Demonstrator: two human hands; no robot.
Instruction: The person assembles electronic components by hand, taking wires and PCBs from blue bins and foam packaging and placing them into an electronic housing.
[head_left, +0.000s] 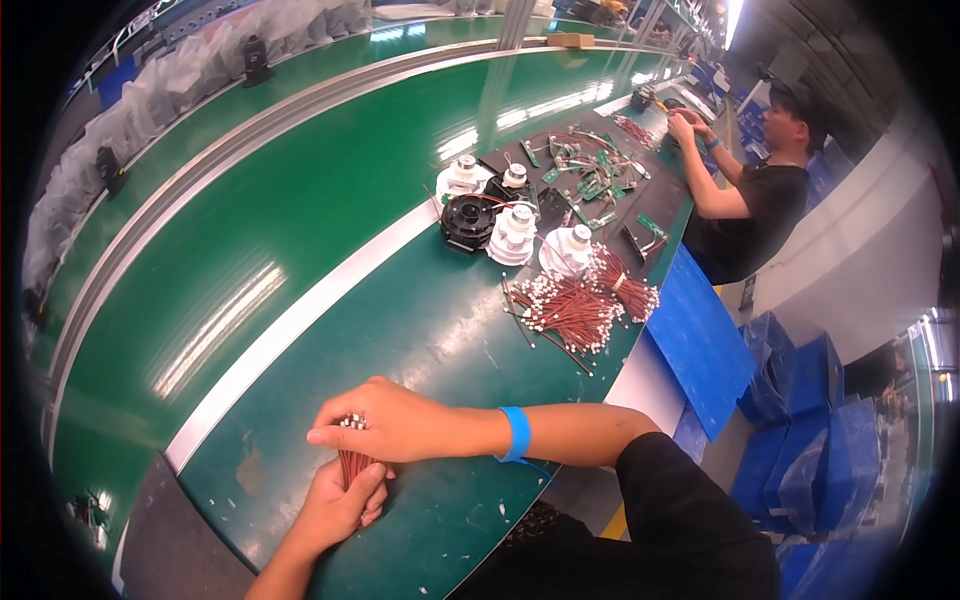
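My left hand (pixel 338 503) is closed around a bundle of red-brown wires (pixel 354 466) with small white connectors at their upper ends. My right hand (pixel 390 422) curls about the top of the same bundle, its thumb beside the connectors; its far fingers are partly hidden. A blue band circles my right wrist. The bundle stands roughly upright above the green work table (pixel 270 440). Farther along, a loose pile of similar wires (pixel 572 312) lies on the table, with a tied bundle of wires (pixel 622 283) at its right side.
Beyond the wires stand white motor-like units (pixel 513 238) and a black round housing (pixel 467 222). Green circuit boards (pixel 595 175) lie on a dark mat. A green conveyor (pixel 330 200) runs along the left. At right, a co-worker (pixel 750 190) handles parts; blue crates (pixel 815 440) stand below.
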